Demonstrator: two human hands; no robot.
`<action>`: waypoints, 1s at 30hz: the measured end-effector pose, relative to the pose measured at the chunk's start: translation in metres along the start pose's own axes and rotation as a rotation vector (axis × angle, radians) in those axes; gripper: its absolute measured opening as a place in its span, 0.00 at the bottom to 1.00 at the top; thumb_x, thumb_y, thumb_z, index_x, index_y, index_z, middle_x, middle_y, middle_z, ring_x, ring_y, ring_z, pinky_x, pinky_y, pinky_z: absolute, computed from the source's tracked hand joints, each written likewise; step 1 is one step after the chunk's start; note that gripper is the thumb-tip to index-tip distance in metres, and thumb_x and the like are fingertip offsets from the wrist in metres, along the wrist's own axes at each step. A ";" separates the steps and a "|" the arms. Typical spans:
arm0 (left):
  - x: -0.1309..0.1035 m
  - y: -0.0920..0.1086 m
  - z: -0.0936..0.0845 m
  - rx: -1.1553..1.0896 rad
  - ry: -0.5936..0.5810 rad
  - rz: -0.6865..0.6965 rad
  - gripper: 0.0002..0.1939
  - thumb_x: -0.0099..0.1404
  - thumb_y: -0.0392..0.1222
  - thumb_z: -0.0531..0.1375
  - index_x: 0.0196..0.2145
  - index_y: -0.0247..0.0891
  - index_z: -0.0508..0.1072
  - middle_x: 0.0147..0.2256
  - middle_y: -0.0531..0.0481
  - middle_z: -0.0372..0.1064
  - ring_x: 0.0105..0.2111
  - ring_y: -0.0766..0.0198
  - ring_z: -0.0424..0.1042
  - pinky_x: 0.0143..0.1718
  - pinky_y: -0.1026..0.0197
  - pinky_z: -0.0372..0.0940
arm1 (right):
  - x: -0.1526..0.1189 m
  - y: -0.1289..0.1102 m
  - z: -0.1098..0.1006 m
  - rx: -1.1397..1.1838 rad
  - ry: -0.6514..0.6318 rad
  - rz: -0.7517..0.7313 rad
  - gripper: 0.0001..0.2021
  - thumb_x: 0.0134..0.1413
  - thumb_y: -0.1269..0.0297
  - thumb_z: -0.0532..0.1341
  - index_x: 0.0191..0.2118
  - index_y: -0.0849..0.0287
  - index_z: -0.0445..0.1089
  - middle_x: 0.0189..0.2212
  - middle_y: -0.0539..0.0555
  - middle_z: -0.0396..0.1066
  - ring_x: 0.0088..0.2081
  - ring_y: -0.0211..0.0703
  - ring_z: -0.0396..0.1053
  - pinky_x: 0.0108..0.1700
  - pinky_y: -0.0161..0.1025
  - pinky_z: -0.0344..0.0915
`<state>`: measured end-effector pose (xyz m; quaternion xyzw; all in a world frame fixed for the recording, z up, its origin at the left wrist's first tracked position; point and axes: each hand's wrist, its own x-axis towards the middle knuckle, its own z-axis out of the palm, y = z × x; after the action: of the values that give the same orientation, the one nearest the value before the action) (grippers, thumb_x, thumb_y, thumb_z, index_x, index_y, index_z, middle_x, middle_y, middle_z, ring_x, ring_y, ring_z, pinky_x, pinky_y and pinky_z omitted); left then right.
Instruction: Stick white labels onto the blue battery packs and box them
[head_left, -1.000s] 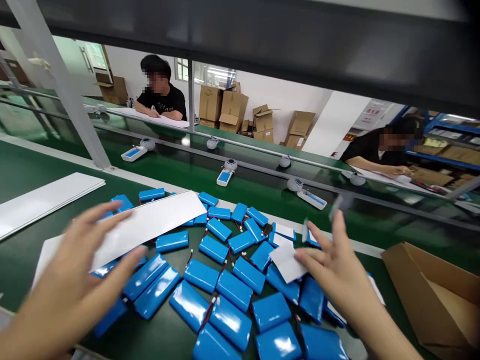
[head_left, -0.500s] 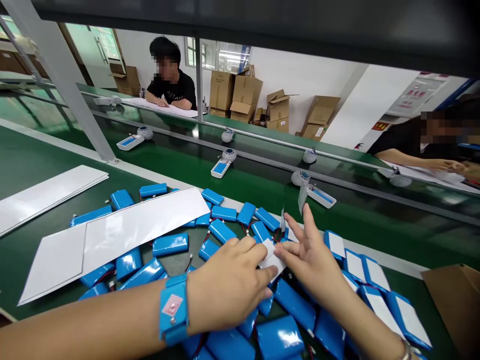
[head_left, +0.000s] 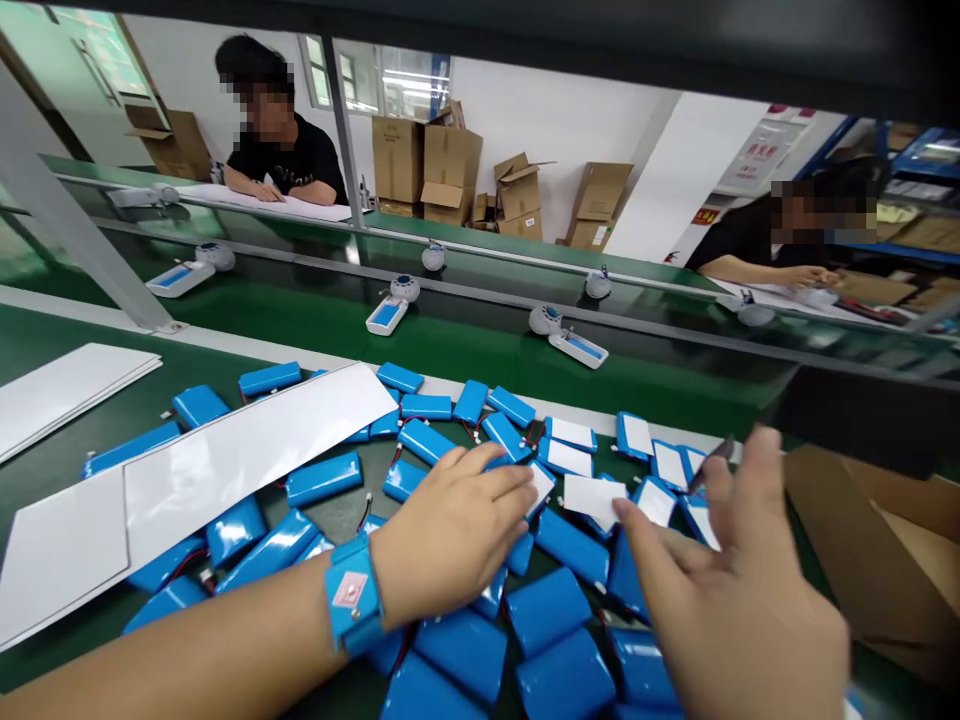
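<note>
My left hand, with a blue strap round its wrist, lies over the pile, palm down with fingers stretched out. Its fingertips rest at a blue battery pack bearing a white label; the hand partly covers that pack. To the right, my right hand is raised and blurred, thumb and fingers apart. Its thumb tip overlaps a white label; whether they touch I cannot tell. A dark, thin piece shows edge-on at its fingers. Plain blue battery packs with thin wires lie around both hands.
Labelled packs sit at the right. Long white sheets lie over packs at left, beside another white stack. An open cardboard box stands at right. Beyond the rail are white devices and two seated people.
My right hand has moved right and nearer, away from my left hand, uncovering labelled packs. My left hand's fingers have straightened. The camera view has shifted right.
</note>
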<state>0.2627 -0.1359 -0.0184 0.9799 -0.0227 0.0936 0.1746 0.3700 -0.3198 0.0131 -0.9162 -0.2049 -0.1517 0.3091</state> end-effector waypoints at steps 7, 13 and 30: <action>0.002 0.002 -0.004 0.022 0.044 0.131 0.21 0.74 0.36 0.48 0.61 0.38 0.67 0.63 0.49 0.64 0.63 0.44 0.56 0.58 0.38 0.57 | -0.036 -0.014 0.009 -0.066 0.012 0.096 0.41 0.63 0.48 0.59 0.73 0.56 0.39 0.28 0.58 0.78 0.32 0.65 0.77 0.27 0.50 0.70; 0.001 0.003 0.007 -0.001 -0.058 0.276 0.23 0.73 0.38 0.53 0.64 0.43 0.65 0.64 0.51 0.63 0.68 0.40 0.50 0.65 0.34 0.47 | -0.039 -0.006 0.018 -0.135 -0.034 -0.087 0.38 0.65 0.56 0.55 0.73 0.55 0.34 0.59 0.70 0.66 0.32 0.58 0.78 0.23 0.45 0.68; 0.000 0.002 0.007 -0.133 -0.138 0.246 0.24 0.72 0.38 0.52 0.64 0.44 0.65 0.65 0.53 0.61 0.69 0.39 0.48 0.66 0.31 0.47 | 0.014 0.051 -0.040 -0.052 -0.068 -0.163 0.44 0.64 0.52 0.58 0.73 0.50 0.27 0.40 0.56 0.79 0.58 0.68 0.66 0.54 0.70 0.63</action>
<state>0.2641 -0.1408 -0.0244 0.9602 -0.1605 0.0449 0.2243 0.4002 -0.3782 0.0235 -0.9089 -0.2854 -0.1504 0.2645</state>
